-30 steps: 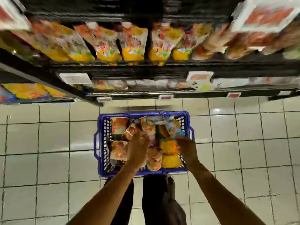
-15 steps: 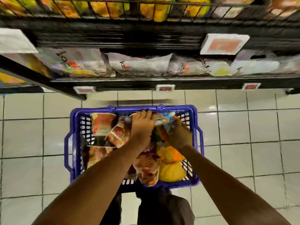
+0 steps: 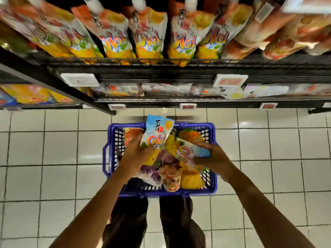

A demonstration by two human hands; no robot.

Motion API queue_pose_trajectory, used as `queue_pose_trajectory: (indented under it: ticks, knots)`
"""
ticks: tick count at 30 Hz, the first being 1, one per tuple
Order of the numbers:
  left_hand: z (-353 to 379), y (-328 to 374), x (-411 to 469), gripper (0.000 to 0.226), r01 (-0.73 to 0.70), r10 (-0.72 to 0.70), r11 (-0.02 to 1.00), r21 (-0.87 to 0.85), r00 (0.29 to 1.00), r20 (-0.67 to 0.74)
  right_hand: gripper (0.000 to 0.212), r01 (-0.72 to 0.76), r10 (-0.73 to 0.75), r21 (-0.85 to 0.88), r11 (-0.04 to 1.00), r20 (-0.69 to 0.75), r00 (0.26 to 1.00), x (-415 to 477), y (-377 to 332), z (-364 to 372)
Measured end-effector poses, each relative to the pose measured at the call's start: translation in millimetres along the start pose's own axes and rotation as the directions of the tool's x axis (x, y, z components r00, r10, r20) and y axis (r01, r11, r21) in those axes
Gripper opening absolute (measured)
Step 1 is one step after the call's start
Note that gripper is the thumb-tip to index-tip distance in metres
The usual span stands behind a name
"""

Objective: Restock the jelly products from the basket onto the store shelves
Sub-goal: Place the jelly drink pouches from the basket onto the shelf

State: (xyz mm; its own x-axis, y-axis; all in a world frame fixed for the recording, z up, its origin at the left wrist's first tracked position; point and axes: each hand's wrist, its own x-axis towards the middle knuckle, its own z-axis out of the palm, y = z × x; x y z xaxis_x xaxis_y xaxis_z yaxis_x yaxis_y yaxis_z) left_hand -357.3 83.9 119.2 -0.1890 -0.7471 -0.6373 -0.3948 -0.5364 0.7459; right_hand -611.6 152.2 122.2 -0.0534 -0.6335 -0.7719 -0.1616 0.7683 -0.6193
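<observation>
— While the blue basket (image 3: 197, 125) sits on the tiled floor (image 3: 53, 149) just near of the shelves, where are the hands?
— Both over it. The left hand (image 3: 136, 154) has its fingers curled round a blue-topped jelly pouch (image 3: 158, 133), gripping its lower end. The pouch stands nearly upright, its top reaching past the basket's far rim.
— And the right hand (image 3: 213, 158)?
— It clasps a second pouch (image 3: 188, 151) of the same print at the blue end. That one lies slantwise over the right half of the basket.
— What lies inside?
— More packs: a yellow pack (image 3: 191, 181) at the near right corner, a reddish pack (image 3: 171, 178) just left of it, a purple grape pack (image 3: 152, 173) further left, an orange-red pack (image 3: 132, 134) at the far left corner.
— The shelves?
— On the upper shelf (image 3: 161, 68), behind a black wire rail, stands a row of orange-and-yellow pouches (image 3: 148, 38) with white caps. The lower shelf (image 3: 161, 102) holds paler pouches (image 3: 166, 88) lying flat. White price tags (image 3: 79, 79) sit on the shelf edges. Dark trouser legs (image 3: 129, 221) stand at the basket's near side.
</observation>
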Motion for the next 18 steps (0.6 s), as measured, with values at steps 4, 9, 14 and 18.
queue_pose_trajectory:
  ticks: [4, 9, 14, 18]
  knots:
    - [-42.4, 74.7, -49.4, 0.034, -0.027, 0.022, 0.994, -0.105, 0.998, -0.051, 0.054, 0.056, -0.067, 0.098, 0.994, 0.113, 0.991, -68.9, -69.4, -12.8]
    - [-90.7, 184.7, -123.4, 0.032, -0.128, 0.115, 0.983, -0.128, 0.988, -0.104, 0.037, 0.279, -0.280, -0.050, 0.959, -0.021, 0.960, -160.3, -180.3, -33.6]
    - [-124.0, 269.5, -188.5, 0.023, -0.181, 0.153, 0.967, -0.179, 0.975, -0.161, 0.043, 0.507, -0.441, 0.124, 0.853, -0.349, 0.827, -226.9, -275.4, -28.6]
    - [-153.5, 328.7, -240.7, 0.011, -0.264, 0.225, 0.942, -0.209, 0.955, -0.193, 0.011, 0.559, -0.333, 0.502, 0.660, -0.472, 0.816, -273.3, -331.8, -24.7]
